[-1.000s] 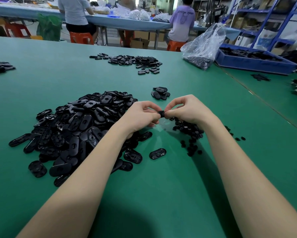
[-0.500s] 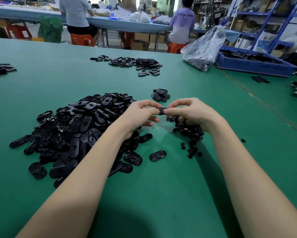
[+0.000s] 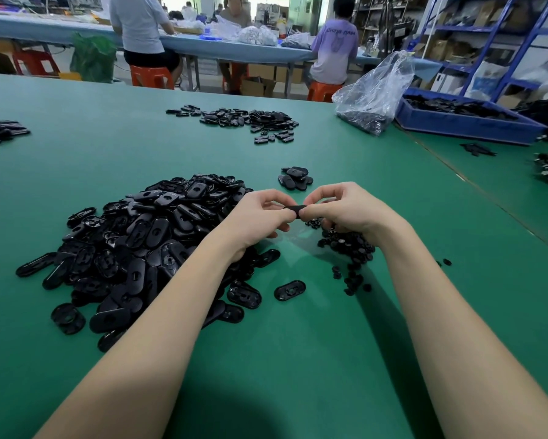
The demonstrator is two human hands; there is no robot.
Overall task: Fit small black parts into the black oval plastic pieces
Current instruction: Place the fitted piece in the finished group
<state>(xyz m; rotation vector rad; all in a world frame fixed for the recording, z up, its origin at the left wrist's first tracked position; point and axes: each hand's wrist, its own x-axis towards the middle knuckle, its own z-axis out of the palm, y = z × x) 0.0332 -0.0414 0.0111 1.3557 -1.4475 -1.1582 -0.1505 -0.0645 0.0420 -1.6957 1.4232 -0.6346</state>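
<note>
The oval piece point(image 3: 294, 208) is held in the air between the two hands, above the bare green table point(image 3: 298, 359) and just above the gap that separates the two heaps. Its long axis runs roughly left to right, nearly level, so each end points into one hand. The left hand point(image 3: 260, 217) pinches the left end with curled fingers and thumb; the right hand point(image 3: 345, 210) closes on the right end the same way, its fingertips point(image 3: 304, 213) meeting the piece near its middle. Both grips are closed on this one piece. Whether a small black part is already under the right fingertips cannot be told, since the fingers cover that spot.

Taking the held oval piece as the landmark: the small black parts point(image 3: 348, 245) lie just below and to the right of it, under the right hand, so that hand is plainly the nearer one for fetching the next insert. The big heap of oval pieces point(image 3: 146, 242) spreads to the left and below it, under the left forearm, so the left hand is nearer to fresh blanks. A small cluster of ovals point(image 3: 295, 178) sits just beyond it, probably the finished ones, and a single oval point(image 3: 290, 290) lies on the table on its near side.

The step in hand looks like pressing an insert home, and it likely turns on the piece staying level along that left-to-right line while the right fingers push.
</note>
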